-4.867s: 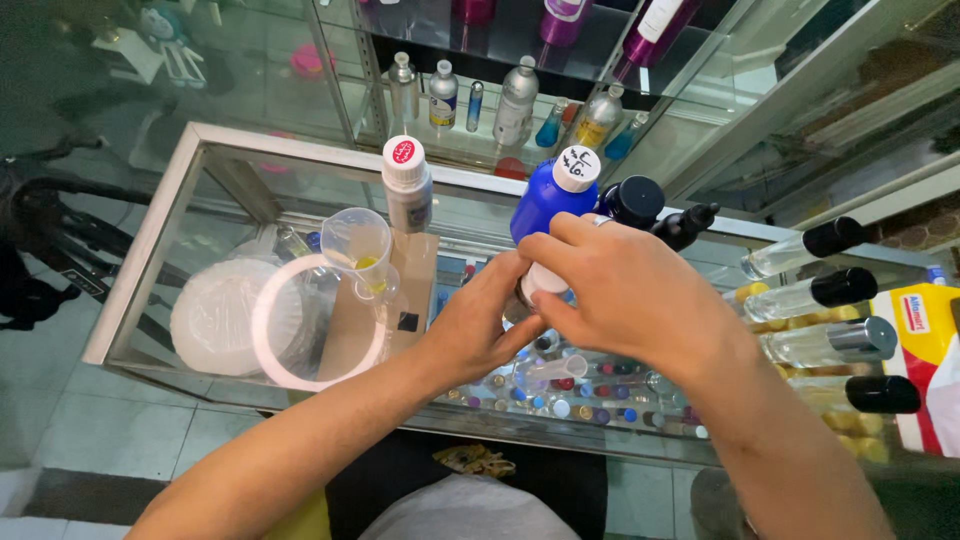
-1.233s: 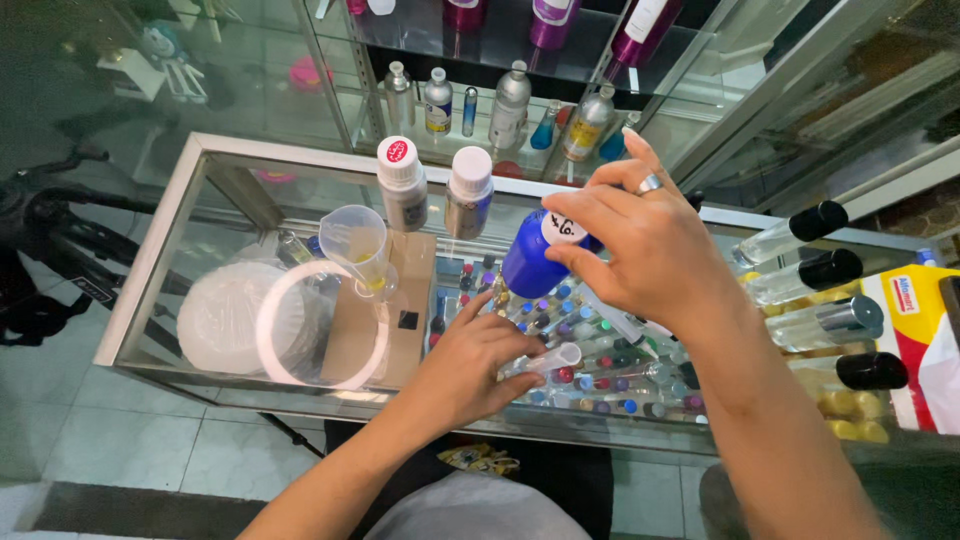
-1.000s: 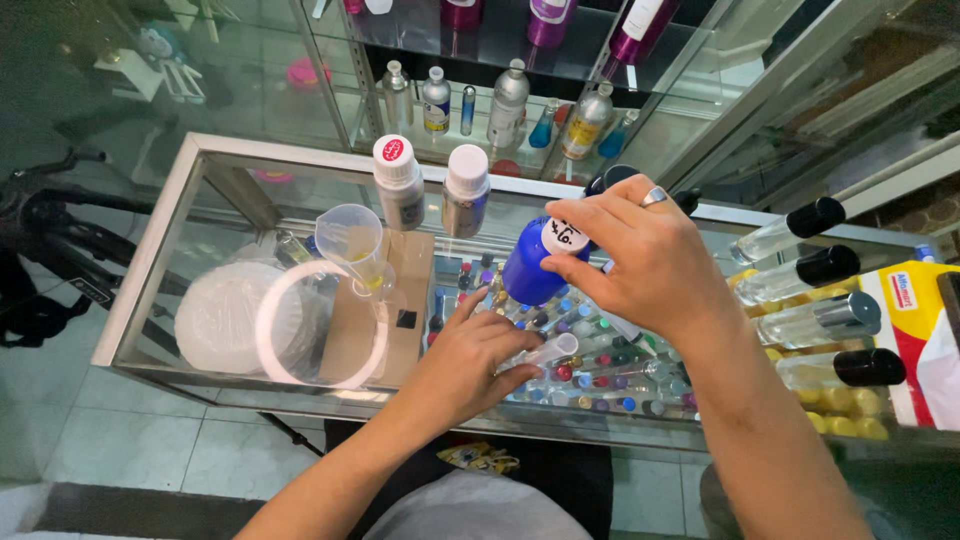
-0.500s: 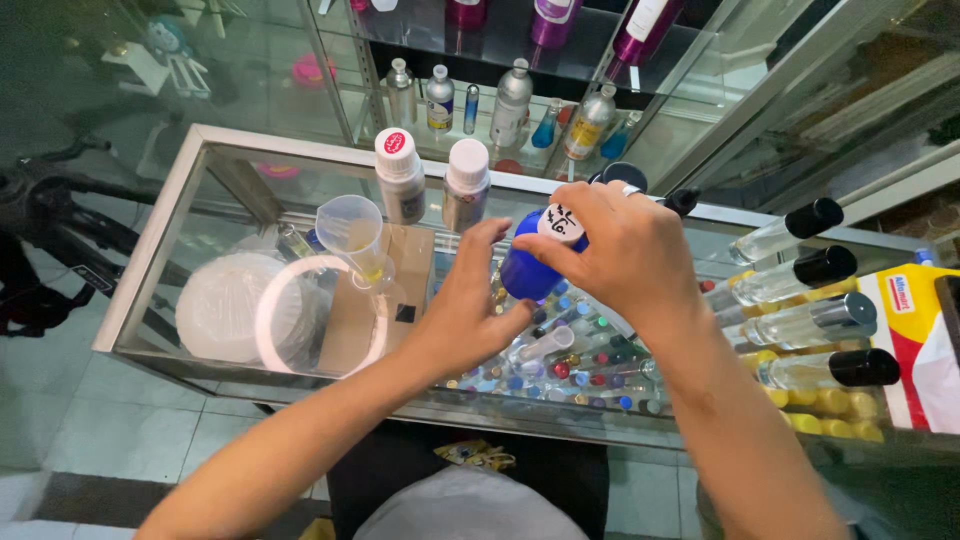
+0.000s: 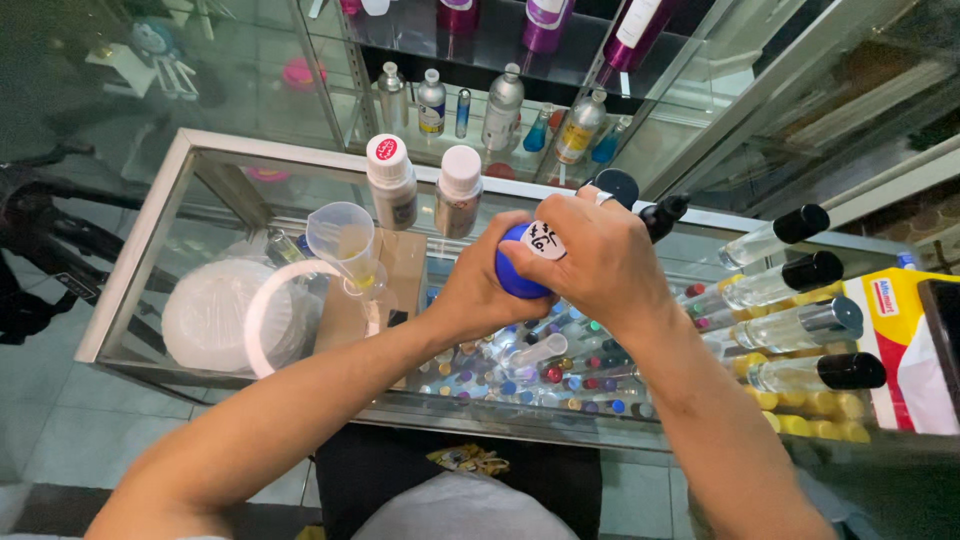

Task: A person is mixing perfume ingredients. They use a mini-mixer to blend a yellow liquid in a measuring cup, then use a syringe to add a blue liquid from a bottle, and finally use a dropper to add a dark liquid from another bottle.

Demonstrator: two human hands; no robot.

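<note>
Both my hands are on the round blue plastic bottle (image 5: pixel 520 268) above the glass counter (image 5: pixel 150 235): right hand (image 5: pixel 600 262) clamped over its top, left hand (image 5: pixel 480 290) curled round its side, beside the clear measuring cup (image 5: pixel 345 240).

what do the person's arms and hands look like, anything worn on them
Both forearms are bare, with no sleeves, gloves or watch in view. The right hand wears a light, silvery ring on one finger, just visible near the knuckles. The left hand shows no ring or other wear on the parts that can be seen.
</note>
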